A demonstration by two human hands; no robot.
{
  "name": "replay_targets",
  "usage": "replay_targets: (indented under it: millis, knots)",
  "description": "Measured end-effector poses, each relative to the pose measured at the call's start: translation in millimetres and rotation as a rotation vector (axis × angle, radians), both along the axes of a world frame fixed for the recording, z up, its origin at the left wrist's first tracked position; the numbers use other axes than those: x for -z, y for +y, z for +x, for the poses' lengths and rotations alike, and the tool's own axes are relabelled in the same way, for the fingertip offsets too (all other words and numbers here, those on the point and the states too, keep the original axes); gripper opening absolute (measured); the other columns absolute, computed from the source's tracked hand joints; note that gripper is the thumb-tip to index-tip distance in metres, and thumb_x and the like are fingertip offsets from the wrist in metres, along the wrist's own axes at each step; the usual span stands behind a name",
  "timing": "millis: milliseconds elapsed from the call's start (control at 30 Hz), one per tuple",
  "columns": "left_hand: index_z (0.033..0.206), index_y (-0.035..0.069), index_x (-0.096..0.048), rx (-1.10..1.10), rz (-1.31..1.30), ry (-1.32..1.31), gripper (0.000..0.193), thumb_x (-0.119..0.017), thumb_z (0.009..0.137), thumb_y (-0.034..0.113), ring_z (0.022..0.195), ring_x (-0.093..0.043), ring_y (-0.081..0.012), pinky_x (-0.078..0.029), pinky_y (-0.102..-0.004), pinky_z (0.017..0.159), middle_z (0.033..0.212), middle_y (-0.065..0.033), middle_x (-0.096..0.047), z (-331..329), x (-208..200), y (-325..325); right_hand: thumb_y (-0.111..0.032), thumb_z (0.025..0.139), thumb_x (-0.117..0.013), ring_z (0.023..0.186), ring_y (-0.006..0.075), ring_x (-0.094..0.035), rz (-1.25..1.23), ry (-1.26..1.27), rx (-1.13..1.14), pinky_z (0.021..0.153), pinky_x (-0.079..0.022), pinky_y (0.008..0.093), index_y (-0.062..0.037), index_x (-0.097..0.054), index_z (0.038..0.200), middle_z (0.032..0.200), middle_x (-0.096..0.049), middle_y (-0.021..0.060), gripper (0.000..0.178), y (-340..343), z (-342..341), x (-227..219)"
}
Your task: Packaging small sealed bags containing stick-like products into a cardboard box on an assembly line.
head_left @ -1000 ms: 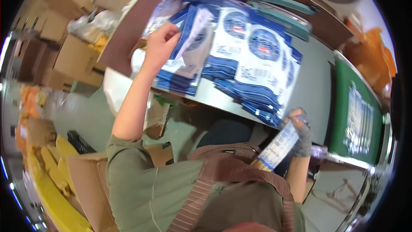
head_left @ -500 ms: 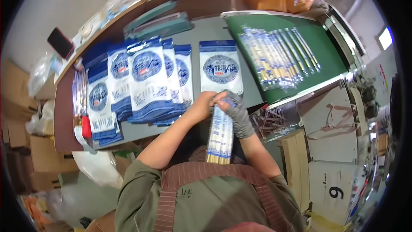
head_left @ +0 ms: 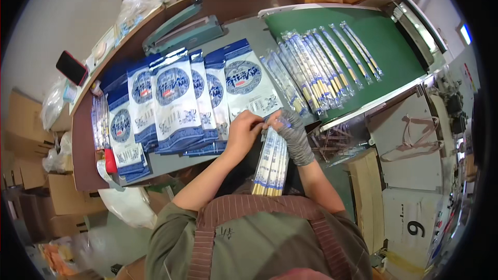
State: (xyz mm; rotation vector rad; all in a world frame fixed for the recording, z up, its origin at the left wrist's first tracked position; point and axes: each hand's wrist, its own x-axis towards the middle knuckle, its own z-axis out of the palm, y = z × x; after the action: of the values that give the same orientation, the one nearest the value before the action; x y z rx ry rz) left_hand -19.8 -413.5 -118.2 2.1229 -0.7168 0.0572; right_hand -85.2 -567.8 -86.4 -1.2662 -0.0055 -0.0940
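Note:
A bundle of wrapped chopsticks (head_left: 271, 163) hangs in front of my apron, its bare wooden ends pointing down toward me. My right hand (head_left: 288, 132), in a grey fingerless wrap, grips the bundle at its upper end. Close beside it, my left hand (head_left: 244, 134) has its fingers pinched together near the bundle's top; what is between them is hidden. Just beyond my hands, a blue and white printed bag (head_left: 251, 80) lies tilted on the grey table (head_left: 174, 161). More bags of the same kind (head_left: 176, 96) lie in overlapping stacks to the left.
A green conveyor belt (head_left: 399, 46) at the right carries a row of wrapped chopsticks (head_left: 316, 72). A teal sealing tool (head_left: 187, 36) lies at the back. A phone (head_left: 71, 67) leans at the left edge, and a tape dispenser with a red part (head_left: 110, 161) sits at the front left corner.
The single bag beyond my hands has moved left and tilted, now against the stacks. Wrapped chopsticks on the belt sit further toward its left edge. My left fingers have drawn slightly away from the right hand.

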Motion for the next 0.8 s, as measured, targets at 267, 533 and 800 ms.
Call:
replay_targets:
  millis: [267,533,800]
  knots:
    - [0.103,-0.004,-0.064,0.182,-0.079,0.422,0.018,-0.055,0.088,0.001,0.079,-0.06,-0.0142,-0.047,-0.0251,0.072,0.091,-0.0067,-0.068,23.6,-3.7,14.8,-0.021,0.088,-0.062,0.083,0.0107,-0.056,-0.011,-0.106,-0.04,0.077,-0.045,0.0265,-0.0047,-0.063,0.088,0.086,-0.064,0.0026,0.016,19.3,27.1,38.0]
    - [0.112,-0.003,-0.061,-0.153,-0.449,0.604,0.026,-0.062,0.086,0.0,0.077,-0.06,-0.0091,-0.048,-0.0226,0.071,0.09,-0.0035,-0.065,-2.1,-10.8,12.9,-0.024,0.085,-0.065,0.078,0.0212,-0.063,-0.581,0.058,0.047,0.072,-0.048,0.0325,-0.0038,-0.061,0.085,0.081,-0.066,0.0102,0.02,17.1,18.2,45.6]
    - [0.103,0.0,-0.062,0.149,-0.265,0.116,0.019,-0.063,0.083,0.001,0.079,-0.062,-0.023,-0.049,-0.03,0.071,0.089,-0.0109,-0.062,-50.1,-52.9,30.8,-0.016,0.081,-0.068,0.102,0.0151,-0.058,0.334,0.316,0.085,0.086,-0.048,0.0304,-0.0048,-0.061,0.111,0.103,-0.062,0.0043,0.033,44.5,-32.6,21.1]
